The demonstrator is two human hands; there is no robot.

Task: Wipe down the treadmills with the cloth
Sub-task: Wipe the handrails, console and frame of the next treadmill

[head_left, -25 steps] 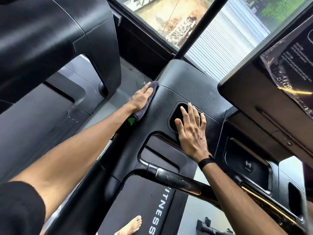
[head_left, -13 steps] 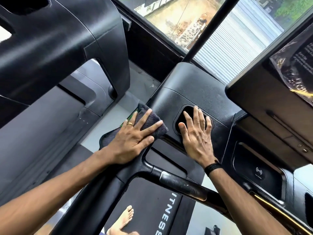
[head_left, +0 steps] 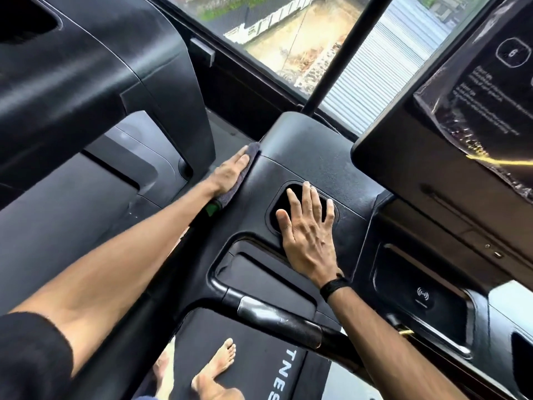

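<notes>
1. Head view: the left hand (head_left: 230, 174) lies flat, fingers straight, pressing the dark cloth (head_left: 248, 161) against the left edge of the treadmill console (head_left: 300, 166), near its far end.
2. The right hand (head_left: 307, 226) rests palm-down, fingers spread and straight, over the cup recess (head_left: 278, 207); it grips nothing and seems to serve as a brace.
3. To wipe well, I would keep the whole palm on the cloth so it does not bunch, and run long overlapping strokes along the edge and down its side face.
4. The recess under the right hand likely needs its own pass, so that hand must lift.
5. Count: one cloth, two hands, two bare feet on the belt (head_left: 253, 356), one wristband (head_left: 334, 287), and two treadmills, the second (head_left: 86, 82) just to the left.
</notes>
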